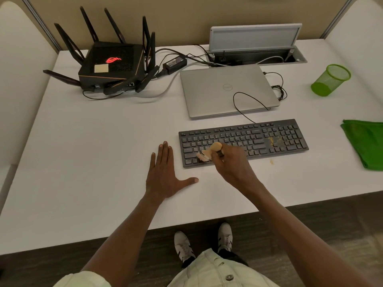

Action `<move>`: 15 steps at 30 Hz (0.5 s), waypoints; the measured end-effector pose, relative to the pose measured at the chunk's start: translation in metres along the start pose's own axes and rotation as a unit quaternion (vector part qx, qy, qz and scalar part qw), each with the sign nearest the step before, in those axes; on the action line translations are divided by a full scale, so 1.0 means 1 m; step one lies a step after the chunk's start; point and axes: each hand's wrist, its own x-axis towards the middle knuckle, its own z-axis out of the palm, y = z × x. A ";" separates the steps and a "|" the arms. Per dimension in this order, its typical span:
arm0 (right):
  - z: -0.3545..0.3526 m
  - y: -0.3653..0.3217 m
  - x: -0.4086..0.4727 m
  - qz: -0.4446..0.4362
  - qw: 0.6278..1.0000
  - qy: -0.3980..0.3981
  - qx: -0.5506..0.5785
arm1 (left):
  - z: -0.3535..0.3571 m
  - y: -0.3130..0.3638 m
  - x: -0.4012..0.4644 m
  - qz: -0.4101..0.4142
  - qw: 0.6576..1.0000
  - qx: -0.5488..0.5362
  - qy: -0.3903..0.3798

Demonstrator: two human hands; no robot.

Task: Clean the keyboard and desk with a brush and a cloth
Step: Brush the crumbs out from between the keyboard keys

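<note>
While the left hand (165, 175) lies spread flat on the desk (93, 152), the wooden brush (209, 153), gripped by the right hand (232, 162), is best swept rightward across the keyboard (259, 137) toward the crumbs (272, 140).

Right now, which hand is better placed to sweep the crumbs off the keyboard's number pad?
Right. The right hand already grips the brush on the keyboard, same side as the crumbs. The left hand lies flat on the desk.

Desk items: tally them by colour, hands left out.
Green: 2, mesh pen cup, cloth
Black: 3, router, power adapter, keyboard
Silver: 1, laptop
Wood: 1, brush
Total: 7
</note>
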 end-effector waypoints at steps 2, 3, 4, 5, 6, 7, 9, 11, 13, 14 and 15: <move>0.001 -0.006 0.005 -0.036 0.999 -0.032 0.004 | -0.001 0.001 0.000 -0.001 1.000 0.003 -0.001; 0.000 -0.007 0.006 -0.058 0.997 -0.051 -0.009 | -0.002 0.001 0.000 -0.003 1.000 0.006 -0.004; -0.003 -0.007 0.006 -0.077 0.994 -0.067 -0.026 | -0.002 0.001 0.000 -0.004 1.000 0.006 -0.006; -0.006 -0.005 0.005 -0.092 0.992 -0.075 -0.048 | -0.002 0.001 0.000 -0.005 1.000 0.006 -0.006; -0.009 -0.001 0.005 -0.101 0.990 -0.074 -0.069 | -0.003 0.001 0.000 -0.006 1.000 0.005 -0.005; -0.011 0.002 0.005 -0.106 0.989 -0.069 -0.080 | -0.003 0.001 0.000 -0.006 1.000 0.004 -0.006; -0.013 0.005 0.007 -0.111 0.989 -0.065 -0.070 | -0.002 0.001 0.000 -0.006 1.000 0.001 -0.005; -0.010 0.002 0.011 -0.130 0.987 -0.077 -0.053 | -0.002 0.001 0.000 -0.005 1.000 -0.003 0.001; -0.008 0.001 0.014 -0.138 0.985 -0.089 -0.050 | -0.003 0.001 0.000 -0.005 1.000 -0.005 0.001; -0.009 0.002 0.014 -0.133 0.986 -0.088 -0.052 | -0.003 0.002 -0.001 -0.006 1.000 -0.004 0.000; -0.011 0.005 0.014 -0.126 0.987 -0.084 -0.054 | -0.004 0.002 -0.001 -0.006 1.000 -0.003 -0.002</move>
